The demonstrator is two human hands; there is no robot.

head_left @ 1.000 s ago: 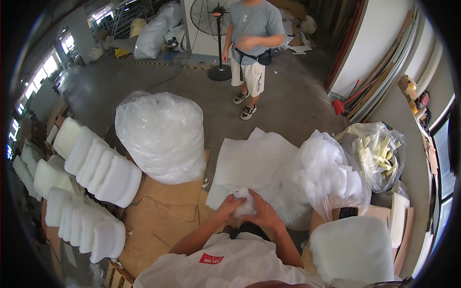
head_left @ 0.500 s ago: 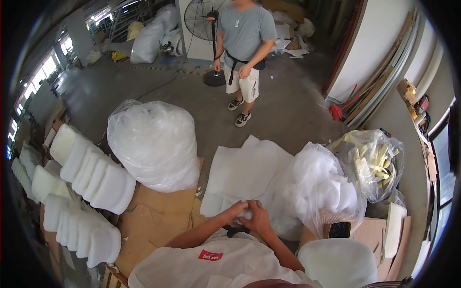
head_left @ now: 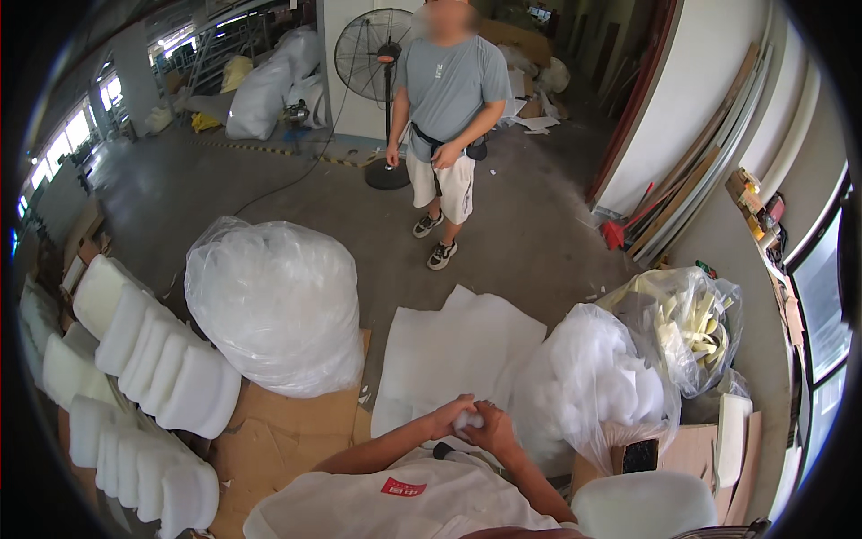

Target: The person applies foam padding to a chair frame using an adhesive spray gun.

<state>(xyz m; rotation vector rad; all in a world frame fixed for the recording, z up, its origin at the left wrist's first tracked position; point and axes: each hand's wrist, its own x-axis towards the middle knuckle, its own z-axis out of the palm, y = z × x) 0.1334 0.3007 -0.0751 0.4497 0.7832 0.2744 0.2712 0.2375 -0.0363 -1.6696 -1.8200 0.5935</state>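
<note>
Close together in front of my body, my left hand (head_left: 446,418) and my right hand (head_left: 493,428) are closed around a small wad of white stuffing (head_left: 467,419). Its top shows between the fingers; the rest is hidden. Beyond my hands lie white batting sheets (head_left: 449,346), with an irregular, raised far edge. To their right stands a clear plastic bag (head_left: 588,377) bulging with white fluffy material. Neither hand touches the bag.
A large wrapped white bundle (head_left: 274,310) sits on cardboard (head_left: 287,449) at left, beside rows of white foam cushions (head_left: 171,355). A bag of yellowish scraps (head_left: 696,328) is at right. Another person (head_left: 449,99) stands ahead near a fan (head_left: 373,58). A white seat (head_left: 642,503) is nearby.
The scene sits lower in the picture as my view tilts up. My fingers have shifted, and more of the white wad shows between them. The other person remains standing ahead.
</note>
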